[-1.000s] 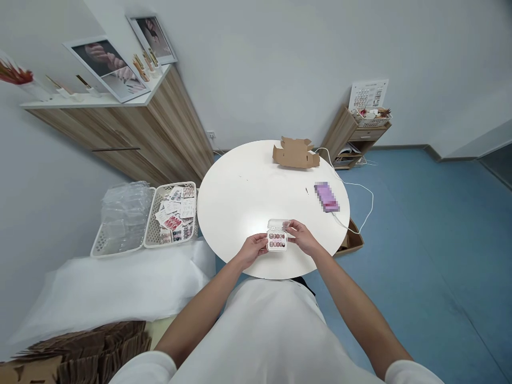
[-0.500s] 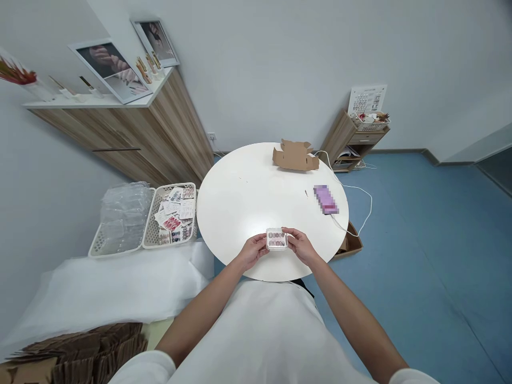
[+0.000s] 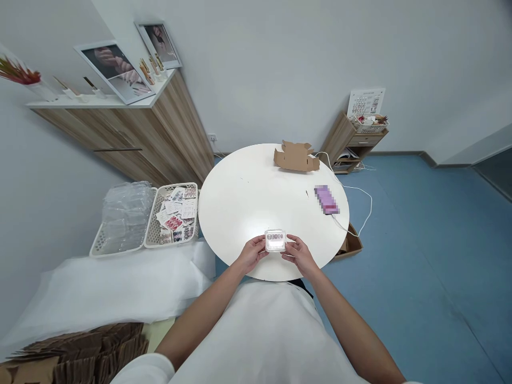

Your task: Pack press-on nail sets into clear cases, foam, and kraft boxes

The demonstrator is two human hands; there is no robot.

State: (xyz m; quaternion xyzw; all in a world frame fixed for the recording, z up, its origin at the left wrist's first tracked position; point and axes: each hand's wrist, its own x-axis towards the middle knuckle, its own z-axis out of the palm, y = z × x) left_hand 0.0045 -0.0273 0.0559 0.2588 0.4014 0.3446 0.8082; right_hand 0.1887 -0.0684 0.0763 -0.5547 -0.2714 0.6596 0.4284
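A small clear plastic case with rows of press-on nails inside is held over the near edge of the white oval table. My left hand grips its left side, fingers and thumb closed on the rim. On the right side, my right hand has its fingers bent round the case's edge. Glare hides the lower row of nails. Farther off on the table lies an unfolded brown cardboard box.
A purple blurred-out phone with a white cable lies at the table's right. To the left stand a basket of nail cards and a basket of clear cases. Folded brown cardboard lies lower left; an open carton is on the floor.
The case has tilted, so glare now covers its lower row. My right fingers have shifted from the case's top right corner down to its lower right side.
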